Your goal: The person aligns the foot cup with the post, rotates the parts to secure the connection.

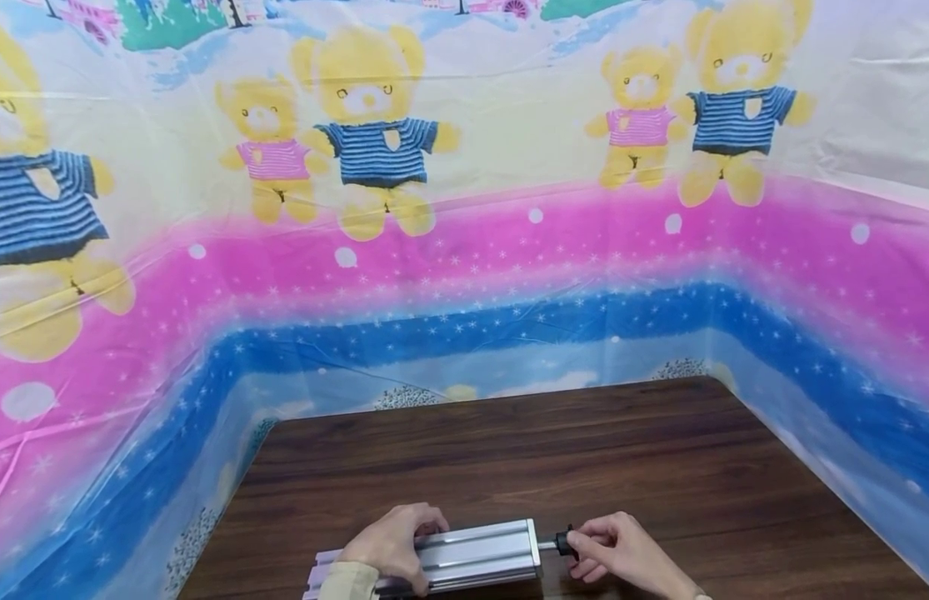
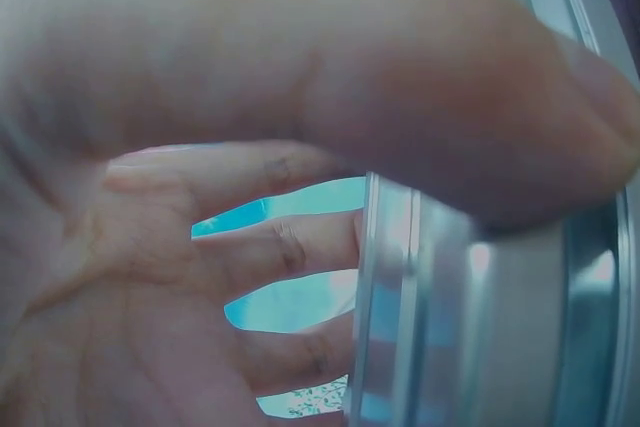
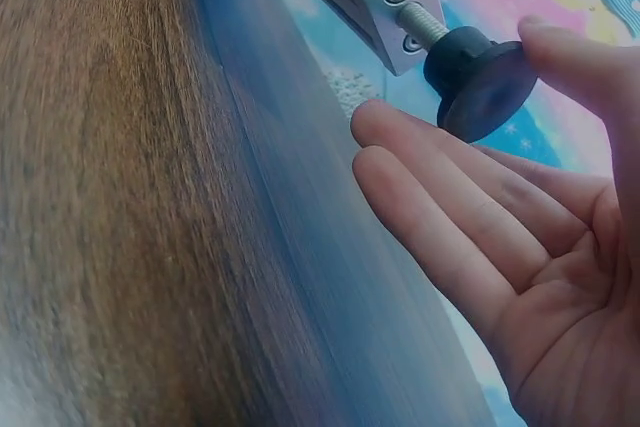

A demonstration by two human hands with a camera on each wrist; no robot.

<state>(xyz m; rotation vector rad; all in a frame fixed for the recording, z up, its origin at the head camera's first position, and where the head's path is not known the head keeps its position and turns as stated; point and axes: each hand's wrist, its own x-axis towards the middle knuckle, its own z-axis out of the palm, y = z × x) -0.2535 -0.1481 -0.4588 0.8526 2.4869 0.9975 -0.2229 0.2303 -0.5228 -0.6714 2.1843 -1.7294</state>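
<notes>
A silver aluminium profile [image 1: 486, 546] with long grooves lies at the table's near side. Over its left part is my left hand [image 1: 392, 542], gripping it with the thumb on the near side and fingers on the far side; the left wrist view shows the thumb across the profile [image 2: 520, 327]. From the right end plate [image 3: 385, 22], which has socket-head bolts, sticks a threaded stud [image 3: 425, 22] bearing a black levelling foot [image 3: 490, 97]. My right hand [image 1: 617, 550] pinches the foot at its rim. Two other right fingers stretch out below the foot.
The dark wood-grain table [image 1: 509, 450] extends beyond the hands. A printed cloth [image 1: 464, 275] with bears and pink and blue bands hangs around its far edge and sides.
</notes>
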